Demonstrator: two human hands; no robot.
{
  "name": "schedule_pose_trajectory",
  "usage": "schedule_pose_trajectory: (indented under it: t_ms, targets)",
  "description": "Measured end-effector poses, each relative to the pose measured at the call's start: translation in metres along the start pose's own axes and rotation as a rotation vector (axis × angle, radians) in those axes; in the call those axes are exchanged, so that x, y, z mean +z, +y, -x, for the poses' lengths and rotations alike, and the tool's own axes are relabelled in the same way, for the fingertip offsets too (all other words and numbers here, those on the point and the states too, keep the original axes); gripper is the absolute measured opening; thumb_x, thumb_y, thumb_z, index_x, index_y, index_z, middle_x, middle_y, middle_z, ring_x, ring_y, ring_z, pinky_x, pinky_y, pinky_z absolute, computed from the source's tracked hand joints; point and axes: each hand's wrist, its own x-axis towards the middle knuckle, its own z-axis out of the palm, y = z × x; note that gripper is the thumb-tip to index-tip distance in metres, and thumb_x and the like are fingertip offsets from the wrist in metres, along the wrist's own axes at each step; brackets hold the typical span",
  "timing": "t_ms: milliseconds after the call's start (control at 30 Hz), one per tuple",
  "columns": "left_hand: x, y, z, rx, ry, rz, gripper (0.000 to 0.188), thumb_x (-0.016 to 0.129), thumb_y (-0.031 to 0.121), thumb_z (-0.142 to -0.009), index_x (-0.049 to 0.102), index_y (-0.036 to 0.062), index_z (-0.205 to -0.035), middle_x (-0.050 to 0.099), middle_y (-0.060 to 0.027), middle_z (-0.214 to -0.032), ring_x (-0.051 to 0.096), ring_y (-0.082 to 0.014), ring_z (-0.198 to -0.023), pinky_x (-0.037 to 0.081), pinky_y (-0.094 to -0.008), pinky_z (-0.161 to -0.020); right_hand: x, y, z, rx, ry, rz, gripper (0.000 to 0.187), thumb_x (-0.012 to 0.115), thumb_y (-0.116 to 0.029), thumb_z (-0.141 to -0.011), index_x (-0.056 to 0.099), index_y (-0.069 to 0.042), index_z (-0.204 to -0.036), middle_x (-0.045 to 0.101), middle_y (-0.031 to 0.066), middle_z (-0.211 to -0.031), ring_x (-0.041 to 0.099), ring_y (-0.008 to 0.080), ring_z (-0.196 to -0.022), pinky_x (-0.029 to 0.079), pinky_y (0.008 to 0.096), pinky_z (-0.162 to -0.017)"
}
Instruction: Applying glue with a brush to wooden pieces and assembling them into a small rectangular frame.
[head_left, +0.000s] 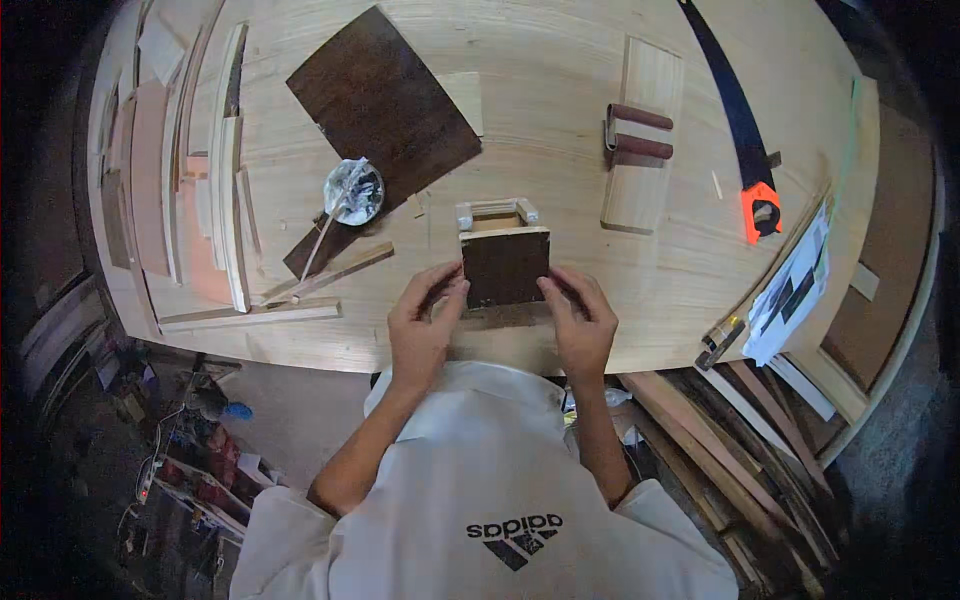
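A small wooden box frame (497,213) with a dark brown panel (506,268) on its near side stands at the table's front edge. On the panel's left edge, my left hand (428,318) grips with thumb and fingers. My right hand (582,322) pinches the opposite edge in the same way. Pale wood strips form the part of the frame behind the panel. Beyond it to the left, a round container (354,192) with whitish, shiny contents holds a thin stick (318,246) that leans out over the table.
A large dark brown board (385,100) lies behind the container. Wood strips (235,200) crowd the left side. To the right are a pale plank (632,195) with brown sandpaper-like rolls (640,150), a handsaw with an orange handle (762,212), and paper sheets (790,290).
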Motion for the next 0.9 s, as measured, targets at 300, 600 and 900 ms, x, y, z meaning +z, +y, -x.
schedule_pose_trajectory:
  t_ms: [300, 600, 900]
  targets:
    - [0.004, 0.001, -0.010, -0.039, 0.003, -0.077, 0.026, 0.068, 0.002, -0.094, 0.065, -0.0020, -0.119, 0.066, -0.0073, -0.108, 0.063, -0.0114, -0.097, 0.050, -0.0254, -0.090, 0.003, -0.002, -0.010, 0.020, -0.010, 0.063, 0.024, 0.076, -0.001, -0.086, 0.072, 0.001, -0.110, 0.072, 0.0132, -0.107, 0.069, 0.0197, -0.097, 0.055, 0.0310, -0.087]
    - [0.003, 0.000, -0.015, -0.033, -0.010, -0.127, 0.026, 0.068, 0.003, -0.093, 0.066, 0.0003, -0.119, 0.065, -0.0072, -0.108, 0.062, -0.0109, -0.095, 0.050, -0.0258, -0.089, 0.005, 0.005, -0.008, 0.047, -0.015, 0.021, 0.024, 0.077, -0.002, -0.085, 0.072, -0.001, -0.109, 0.071, 0.0124, -0.108, 0.069, 0.0192, -0.096, 0.055, 0.0308, -0.087]
    - [0.004, -0.010, -0.016, -0.046, 0.008, -0.094, 0.026, 0.069, 0.003, -0.093, 0.066, 0.0006, -0.118, 0.065, -0.0075, -0.109, 0.062, -0.0120, -0.093, 0.050, -0.0262, -0.087, 0.007, 0.005, -0.011, 0.072, -0.004, 0.022, 0.023, 0.077, 0.000, -0.085, 0.072, -0.001, -0.108, 0.072, 0.0124, -0.107, 0.068, 0.0200, -0.099, 0.054, 0.0318, -0.088]
